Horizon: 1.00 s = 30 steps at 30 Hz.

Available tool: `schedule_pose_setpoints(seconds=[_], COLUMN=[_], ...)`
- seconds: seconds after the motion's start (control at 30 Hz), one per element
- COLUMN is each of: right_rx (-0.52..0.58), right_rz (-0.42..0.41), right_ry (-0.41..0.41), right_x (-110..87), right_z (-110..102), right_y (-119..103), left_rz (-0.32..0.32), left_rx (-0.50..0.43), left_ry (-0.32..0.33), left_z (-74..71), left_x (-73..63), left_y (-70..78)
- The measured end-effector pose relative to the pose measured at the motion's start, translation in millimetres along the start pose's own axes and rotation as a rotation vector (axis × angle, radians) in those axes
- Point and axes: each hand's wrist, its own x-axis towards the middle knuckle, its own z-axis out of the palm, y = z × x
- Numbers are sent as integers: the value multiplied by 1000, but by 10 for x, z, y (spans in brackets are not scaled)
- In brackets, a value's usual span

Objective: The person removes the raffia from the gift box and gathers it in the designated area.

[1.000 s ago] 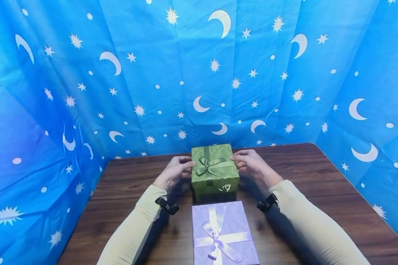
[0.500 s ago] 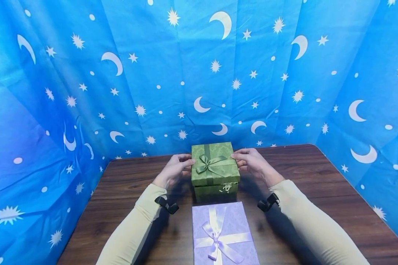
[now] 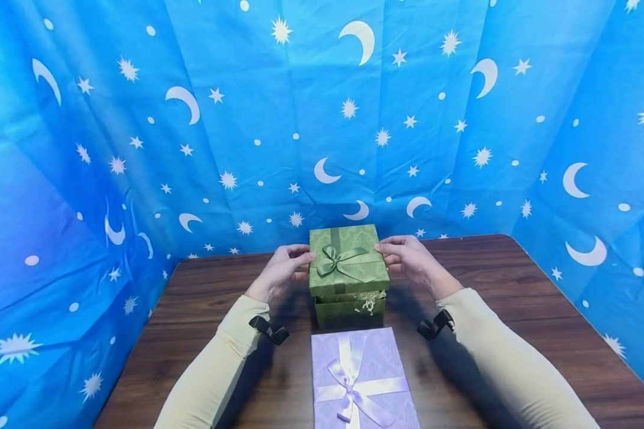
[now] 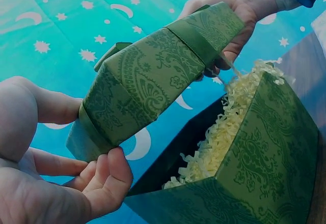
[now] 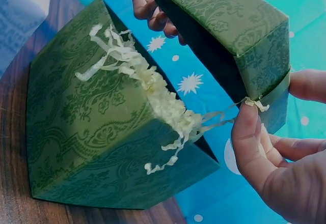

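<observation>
Both hands hold up the green box lid (image 3: pixel 349 262), which carries a green ribbon bow (image 3: pixel 339 262). My left hand (image 3: pixel 281 271) pinches its left side between thumb and fingers. On the opposite side my right hand (image 3: pixel 414 265) pinches the lid's edge in the same way. Below it stands the green patterned gift box (image 5: pixel 97 127), with a gap between lid and rim. Pale yellow shredded paper (image 4: pixel 232 127) fills the box and spills over its rim. A few strands stretch up toward the lid at my right fingertips in the right wrist view.
A lilac gift box (image 3: pixel 327 357) with a satin ribbon bow lies in front of the green box, nearer the body. Both stand on a dark wooden table (image 3: pixel 204 298). Blue cloth (image 3: pixel 247 119) printed with moons and stars hangs behind and on both sides.
The green lid has risen off its box, its front edge lifting, and a gap with shredded paper now shows. Both hands have moved slightly upward with it. The lilac box stays put.
</observation>
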Motion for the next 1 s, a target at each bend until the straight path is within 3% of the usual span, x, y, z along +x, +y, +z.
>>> schedule_pose_setpoints(seconds=[0.8, 1.0], right_rx=[-74, -53], right_rz=[-55, -78], right_ry=[62, 35], right_x=[-33, -57], right_z=[18, 31], right_y=[-164, -193], left_rz=[53, 65], left_rx=[-24, -19], left_ry=[6, 8], left_z=[35, 35], left_x=[-78, -104], left_y=[163, 195])
